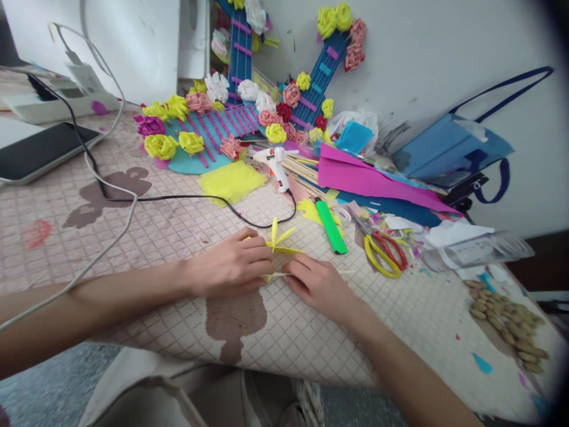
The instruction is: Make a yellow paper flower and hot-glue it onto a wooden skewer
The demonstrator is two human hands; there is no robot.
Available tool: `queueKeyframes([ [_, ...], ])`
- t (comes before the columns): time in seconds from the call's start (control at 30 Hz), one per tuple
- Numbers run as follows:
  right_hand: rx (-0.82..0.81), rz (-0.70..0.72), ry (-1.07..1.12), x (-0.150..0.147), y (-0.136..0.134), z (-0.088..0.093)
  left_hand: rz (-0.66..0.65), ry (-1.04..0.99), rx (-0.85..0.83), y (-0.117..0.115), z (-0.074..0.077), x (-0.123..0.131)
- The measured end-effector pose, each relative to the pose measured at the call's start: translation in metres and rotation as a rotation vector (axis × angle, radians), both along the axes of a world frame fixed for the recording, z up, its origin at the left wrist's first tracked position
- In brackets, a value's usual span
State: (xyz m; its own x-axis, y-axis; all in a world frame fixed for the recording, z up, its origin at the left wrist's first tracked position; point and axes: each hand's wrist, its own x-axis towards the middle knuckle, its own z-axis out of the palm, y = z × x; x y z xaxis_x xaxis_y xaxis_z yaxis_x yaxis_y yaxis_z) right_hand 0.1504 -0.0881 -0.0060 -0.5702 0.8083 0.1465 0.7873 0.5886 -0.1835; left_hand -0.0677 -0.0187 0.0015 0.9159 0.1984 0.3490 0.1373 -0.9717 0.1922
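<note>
My left hand (235,264) is closed over a cluster of narrow yellow paper strips (284,249) whose ends stick out past its fingers. Close beside it, my right hand (320,287) pinches a thin pale stick (349,272) that passes beneath the fingers toward the left hand. How the stick and strips meet is hidden by my fingers. Beyond the hands are a white hot glue gun (276,166), a green box cutter (331,226) and scissors with red and yellow handles (382,254).
Paper-flower guitars (217,127) lean at the back near magenta sheets (377,175). A black cord (178,197) crosses the table. Yellow crepe paper (233,181), a tablet (42,153), a power strip (53,104), a plastic cup (475,252) and peanuts (507,323) lie around.
</note>
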Motion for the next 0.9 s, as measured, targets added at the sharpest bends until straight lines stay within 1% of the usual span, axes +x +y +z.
queueKeyframes([
  [0.4, 0.005, 0.002, 0.011, 0.000, 0.000, 0.000, 0.024, 0.020, 0.017, 0.000, 0.001, 0.000],
  [0.6, -0.070, -0.052, 0.110, -0.005, -0.001, -0.002, 0.059, -0.008, 0.033, -0.001, 0.000, 0.002],
  [0.73, -0.037, -0.081, 0.173, -0.012, 0.000, -0.005, 0.077, -0.055, 0.002, -0.001, -0.001, 0.004],
  [0.9, 0.016, -0.086, 0.196, -0.019, 0.001, -0.007, 0.103, -0.038, -0.047, -0.001, -0.002, 0.005],
])
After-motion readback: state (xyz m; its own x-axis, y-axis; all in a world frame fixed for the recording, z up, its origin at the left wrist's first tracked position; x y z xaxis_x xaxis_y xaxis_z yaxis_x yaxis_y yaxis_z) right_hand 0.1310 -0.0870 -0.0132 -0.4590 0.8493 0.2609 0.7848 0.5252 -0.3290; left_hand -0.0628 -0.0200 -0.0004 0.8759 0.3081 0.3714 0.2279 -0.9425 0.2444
